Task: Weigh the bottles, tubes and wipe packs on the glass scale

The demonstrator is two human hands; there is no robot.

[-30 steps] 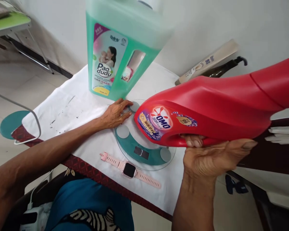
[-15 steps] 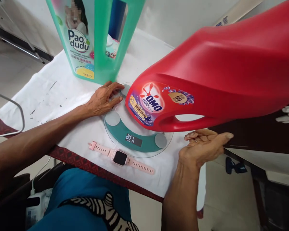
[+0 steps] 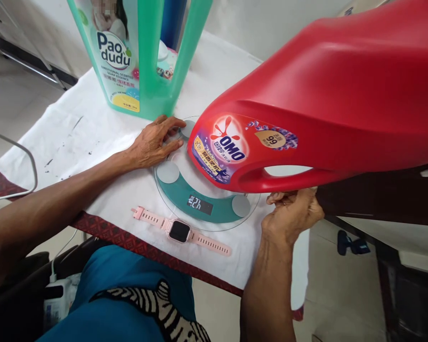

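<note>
A big red OMO detergent jug (image 3: 324,95) lies tilted with its base on a round glass scale (image 3: 178,190), whose display is lit. My left hand (image 3: 153,142) rests flat on the scale's far left rim, fingers stretched out, just in front of a tall green Pao dudu jug (image 3: 153,71). My right hand (image 3: 288,216) sits right under the red jug's handle at the table's right edge. Its fingers are curled, and I cannot see what, if anything, is in them. A pink smartwatch (image 3: 180,231) lies on the cloth in front of the scale.
A white cloth (image 3: 85,142) with dark specks covers the small table. Dark furniture (image 3: 378,199) stands close on the right. A white device with a cable (image 3: 57,297) sits low at the left, beside my blue clothing. A thin metal loop (image 3: 28,156) lies at the cloth's left edge.
My right hand let go of the red jug's handle, spread open below it, and has now curled shut under the handle. The jug settled on the scale and the display lit up.
</note>
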